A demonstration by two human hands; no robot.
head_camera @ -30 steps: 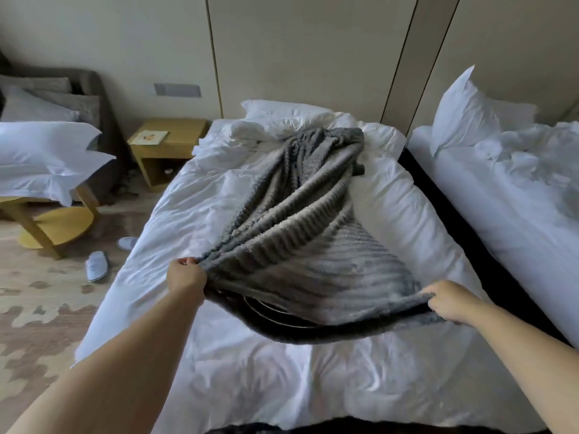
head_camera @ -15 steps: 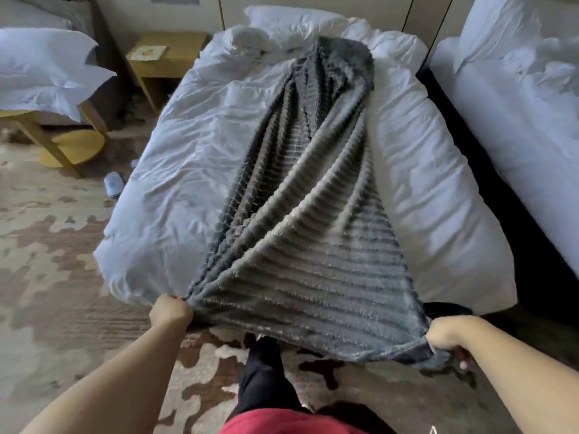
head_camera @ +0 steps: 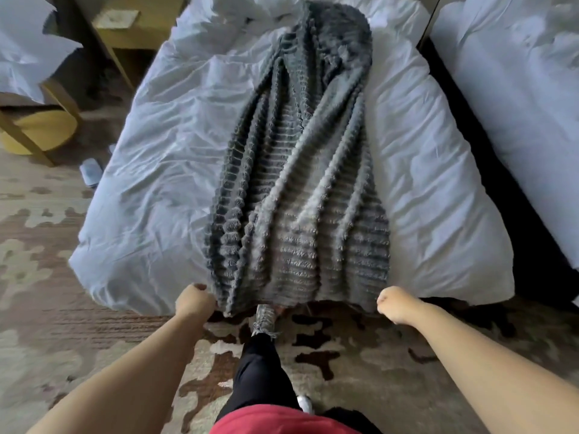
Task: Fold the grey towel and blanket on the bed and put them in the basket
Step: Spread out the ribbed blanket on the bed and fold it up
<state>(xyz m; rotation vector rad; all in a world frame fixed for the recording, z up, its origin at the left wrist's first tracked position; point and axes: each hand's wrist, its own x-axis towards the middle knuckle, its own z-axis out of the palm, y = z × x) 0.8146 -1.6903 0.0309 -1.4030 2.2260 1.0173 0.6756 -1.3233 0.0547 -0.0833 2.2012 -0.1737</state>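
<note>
- Head view: the grey ribbed blanket [head_camera: 300, 189] is lying lengthwise down the middle of the white bed [head_camera: 150, 195]. It is stretching away from both hands toward the far end, and its near edge is hanging over the foot of the bed between them.
- The left hand [head_camera: 194, 303] is curling into a fist right against the blanket's near left corner. I cannot tell whether it is pinching the fabric, because the fingers are hidden under the hand.
- The right hand [head_camera: 394, 305] is also curling into a fist, touching or just beside the near right corner. Its grip cannot be told either.
- Between the two hands, just below the hanging edge, a grey shoe [head_camera: 264, 317] is standing on the patterned carpet [head_camera: 62, 308].
- Well left of the left hand, a slipper [head_camera: 91, 172] is lying on the carpet beside the bed, with a yellow stool [head_camera: 37, 133] beyond it.
- Far beyond the right hand, a second white bed [head_camera: 517, 89] is running alongside the first.
</note>
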